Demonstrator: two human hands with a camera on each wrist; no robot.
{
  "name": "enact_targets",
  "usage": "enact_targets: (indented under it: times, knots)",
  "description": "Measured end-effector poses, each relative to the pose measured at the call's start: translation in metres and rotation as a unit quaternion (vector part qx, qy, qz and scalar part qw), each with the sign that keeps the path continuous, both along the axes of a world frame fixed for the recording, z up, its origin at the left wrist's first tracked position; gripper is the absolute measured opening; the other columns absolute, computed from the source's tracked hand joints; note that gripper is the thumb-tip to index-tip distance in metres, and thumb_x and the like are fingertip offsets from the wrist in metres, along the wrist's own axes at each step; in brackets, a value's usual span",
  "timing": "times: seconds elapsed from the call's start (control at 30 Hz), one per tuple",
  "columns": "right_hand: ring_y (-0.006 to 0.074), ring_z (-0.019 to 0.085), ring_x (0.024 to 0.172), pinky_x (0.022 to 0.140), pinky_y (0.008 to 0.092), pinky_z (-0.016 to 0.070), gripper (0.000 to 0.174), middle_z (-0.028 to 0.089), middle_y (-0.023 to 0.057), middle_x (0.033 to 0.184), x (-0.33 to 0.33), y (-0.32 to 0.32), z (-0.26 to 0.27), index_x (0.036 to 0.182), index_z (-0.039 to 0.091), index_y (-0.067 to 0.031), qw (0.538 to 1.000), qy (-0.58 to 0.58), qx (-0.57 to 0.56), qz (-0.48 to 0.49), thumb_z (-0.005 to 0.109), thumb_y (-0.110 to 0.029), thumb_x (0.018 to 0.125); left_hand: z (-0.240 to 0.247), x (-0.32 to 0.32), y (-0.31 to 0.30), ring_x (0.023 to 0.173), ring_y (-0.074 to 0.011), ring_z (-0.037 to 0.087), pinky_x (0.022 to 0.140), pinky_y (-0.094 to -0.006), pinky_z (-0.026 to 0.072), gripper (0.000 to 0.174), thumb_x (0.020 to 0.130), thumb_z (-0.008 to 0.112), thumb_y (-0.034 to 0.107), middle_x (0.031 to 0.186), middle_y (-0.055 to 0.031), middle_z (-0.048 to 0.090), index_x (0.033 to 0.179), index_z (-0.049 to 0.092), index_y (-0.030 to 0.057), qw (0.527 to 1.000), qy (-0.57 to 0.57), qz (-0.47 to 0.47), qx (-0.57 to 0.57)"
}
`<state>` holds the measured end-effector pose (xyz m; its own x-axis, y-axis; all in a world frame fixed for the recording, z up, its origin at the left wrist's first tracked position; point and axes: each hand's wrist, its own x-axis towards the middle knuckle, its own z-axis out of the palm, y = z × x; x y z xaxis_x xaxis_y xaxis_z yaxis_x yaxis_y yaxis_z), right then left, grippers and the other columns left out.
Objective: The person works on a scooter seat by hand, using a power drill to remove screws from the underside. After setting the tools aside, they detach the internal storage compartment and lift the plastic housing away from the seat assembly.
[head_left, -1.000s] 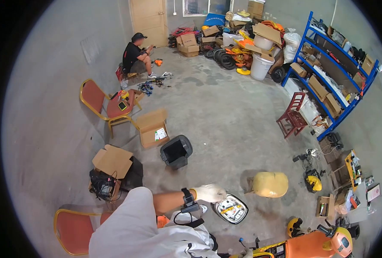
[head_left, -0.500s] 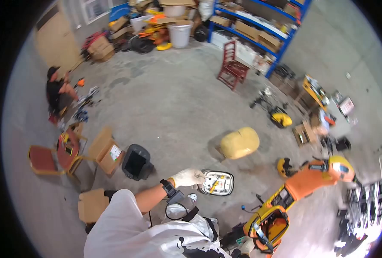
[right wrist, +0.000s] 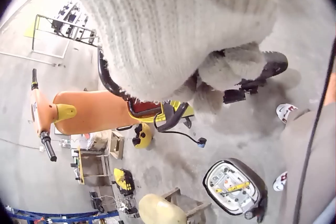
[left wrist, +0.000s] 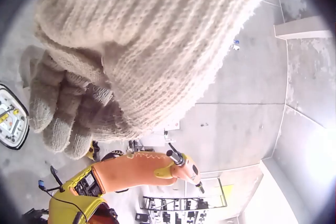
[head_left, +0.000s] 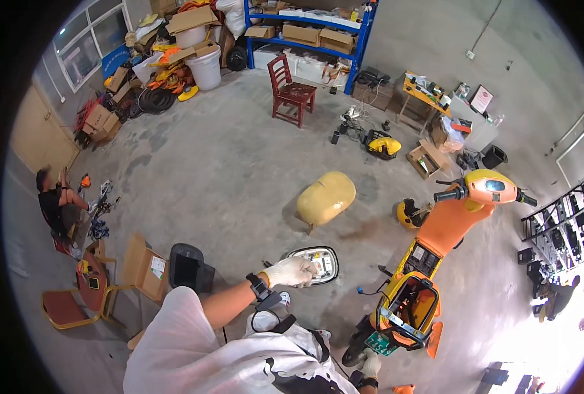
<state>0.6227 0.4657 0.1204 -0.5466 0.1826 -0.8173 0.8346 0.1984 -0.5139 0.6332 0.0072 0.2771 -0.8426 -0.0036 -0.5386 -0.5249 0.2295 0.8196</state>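
My left hand point(head_left: 292, 271), in a white knitted glove, overlaps the near side of an oval black-rimmed, white-lined shell point(head_left: 325, 261) in the head view. In the left wrist view its fingers point(left wrist: 70, 113) hang loosely curled with nothing in them, and the shell lies off to the side. A yellow tool point(right wrist: 239, 186) lies in the shell. My gloved right hand point(head_left: 371, 363) is at the tail of an orange-and-yellow scooter point(head_left: 449, 226), beside its green plate point(head_left: 381, 343). Its fingers are bent over the dark tail parts; I cannot tell whether they grip anything.
A yellow rounded seat-like block point(head_left: 327, 198) stands ahead, with a black bin point(head_left: 188, 266) and open carton point(head_left: 144, 268) to the left. A yellow helmet point(head_left: 408, 213) sits by the scooter. A red chair point(head_left: 292, 92) stands farther back. Another person point(head_left: 59, 203) sits far left.
The head view has swung right, bringing the whole scooter into sight. My left hand has shifted from the shell's edge to overlapping its inside. My right hand shows more fully by the scooter's tail.
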Motion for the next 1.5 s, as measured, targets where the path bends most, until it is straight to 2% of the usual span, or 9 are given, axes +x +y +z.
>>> enact_targets:
  times: [0.2, 0.6, 0.77, 1.0, 1.17, 1.27, 1.37, 1.47, 1.5]
  knots:
    - [0.0206, 0.043, 0.034, 0.032, 0.0363, 0.0349, 0.022, 0.059, 0.0093, 0.061, -0.006, 0.024, -0.005, 0.095, 0.064, -0.0023, 0.998, -0.014, -0.028, -0.059, 0.051, -0.018, 0.086, 0.001, -0.002, 0.023, 0.072, -0.0132, 0.064, 0.069, -0.0283, 0.0532, 0.027, 0.09, 0.055, 0.014, 0.09, -0.008, 0.071, 0.11, 0.066, -0.0001, 1.0, -0.007, -0.005, -0.026]
    - [0.0178, 0.045, 0.039, 0.036, 0.0314, 0.0314, 0.019, 0.054, 0.0064, 0.056, -0.034, 0.018, 0.013, 0.081, 0.065, -0.0015, 0.992, 0.073, 0.036, -0.102, 0.057, -0.018, 0.083, -0.018, 0.007, 0.011, 0.069, -0.0103, 0.062, 0.065, -0.0251, 0.0508, 0.026, 0.09, 0.06, 0.016, 0.082, -0.0049, 0.07, 0.11, 0.07, 0.0026, 0.999, 0.002, 0.039, 0.015]
    - [0.0163, 0.045, 0.041, 0.036, 0.0317, 0.0322, 0.025, 0.052, 0.0038, 0.056, -0.054, 0.028, -0.004, 0.081, 0.062, -0.0075, 0.953, 0.225, -0.006, -0.205, 0.06, -0.031, 0.087, -0.014, 0.016, -0.014, 0.067, -0.0118, 0.063, 0.062, -0.027, 0.0513, 0.026, 0.089, 0.059, 0.017, 0.08, -0.0063, 0.071, 0.107, 0.071, 0.0028, 0.996, -0.009, 0.073, -0.045]
    - [0.0144, 0.044, 0.043, 0.04, 0.029, 0.032, 0.045, 0.048, 0.0036, 0.053, -0.08, 0.022, 0.019, 0.089, 0.063, 0.0015, 0.964, 0.191, -0.021, -0.183, 0.05, -0.041, 0.096, -0.01, 0.03, -0.068, 0.076, -0.0194, 0.07, 0.071, -0.0324, 0.0537, 0.028, 0.081, 0.061, 0.021, 0.084, -0.0112, 0.074, 0.099, 0.073, 0.0025, 0.972, 0.061, 0.061, -0.218]
    - [0.0148, 0.038, 0.036, 0.034, 0.0299, 0.0262, 0.039, 0.046, 0.0018, 0.052, -0.097, 0.014, 0.006, 0.081, 0.06, -0.0095, 0.947, 0.2, -0.006, -0.251, 0.051, -0.045, 0.092, -0.011, 0.039, -0.081, 0.081, -0.0268, 0.069, 0.074, -0.0378, 0.0528, 0.026, 0.079, 0.059, 0.025, 0.084, -0.0119, 0.072, 0.091, 0.074, 0.0081, 0.953, 0.016, 0.125, -0.276]
    - [0.0143, 0.038, 0.036, 0.033, 0.0293, 0.0257, 0.039, 0.046, 0.0016, 0.051, -0.113, 0.037, -0.049, 0.076, 0.056, -0.0102, 0.915, 0.271, -0.026, -0.298, 0.052, -0.046, 0.092, -0.046, 0.06, -0.078, 0.08, -0.0314, 0.068, 0.073, -0.0412, 0.0518, 0.026, 0.078, 0.057, 0.028, 0.081, -0.0138, 0.07, 0.086, 0.072, 0.0086, 0.944, 0.013, 0.114, -0.308]
    - [0.014, 0.035, 0.037, 0.035, 0.0298, 0.0241, 0.048, 0.043, 0.0006, 0.051, -0.101, 0.006, 0.025, 0.073, 0.052, -0.0105, 0.932, 0.209, -0.011, -0.297, 0.056, -0.055, 0.09, -0.056, 0.071, -0.074, 0.08, -0.0334, 0.067, 0.075, -0.0421, 0.0517, 0.027, 0.077, 0.056, 0.028, 0.081, -0.0164, 0.069, 0.084, 0.072, 0.0068, 0.95, -0.041, 0.09, -0.297]
    - [0.0167, 0.04, 0.044, 0.042, 0.0325, 0.0296, 0.061, 0.044, 0.0029, 0.054, -0.105, -0.009, 0.04, 0.069, 0.055, -0.006, 0.932, 0.237, 0.038, -0.271, 0.056, -0.064, 0.089, -0.085, 0.084, -0.075, 0.08, -0.0342, 0.068, 0.075, -0.0419, 0.0527, 0.027, 0.076, 0.056, 0.024, 0.081, -0.0189, 0.069, 0.082, 0.072, 0.0034, 0.952, -0.123, 0.082, -0.268]
    - [0.0175, 0.042, 0.046, 0.043, 0.033, 0.0311, 0.062, 0.047, 0.0039, 0.055, -0.109, -0.001, 0.028, 0.069, 0.056, -0.0049, 0.936, 0.244, 0.086, -0.239, 0.054, -0.063, 0.09, -0.089, 0.083, -0.071, 0.078, -0.0285, 0.069, 0.073, -0.0395, 0.0529, 0.027, 0.077, 0.058, 0.026, 0.08, -0.0135, 0.071, 0.086, 0.073, 0.0053, 0.951, -0.151, 0.056, -0.264]
